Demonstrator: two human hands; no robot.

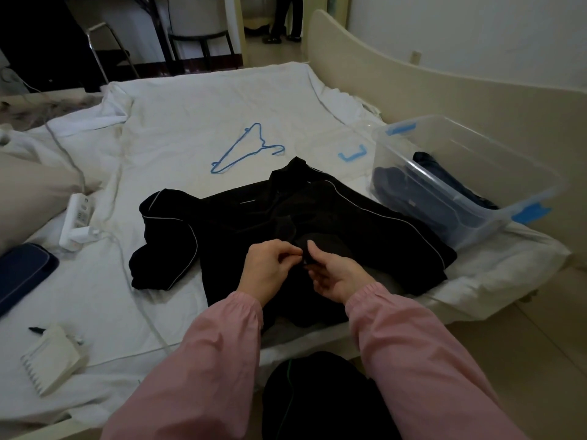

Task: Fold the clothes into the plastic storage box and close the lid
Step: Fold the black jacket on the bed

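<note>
The left hand (270,268) and right hand (333,276) pinch the black jacket (333,211) at its front opening near the hem. Fastening likely goes best with both edges lined up flat and taut. Left is knuckles-up, right palm-up with its thumb raised. The jacket lies on the bed sheet (178,128), beside the plastic storage box (476,144).

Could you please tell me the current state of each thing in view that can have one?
black jacket: spread out on the bed, not yet folded.
plastic storage box: open, no lid on it, dark clothes inside.
blue hanger: lying bare on the sheet.
power strip: adapter plugged in.
left hand: pinches the jacket's front.
right hand: pinches the same spot.
</note>
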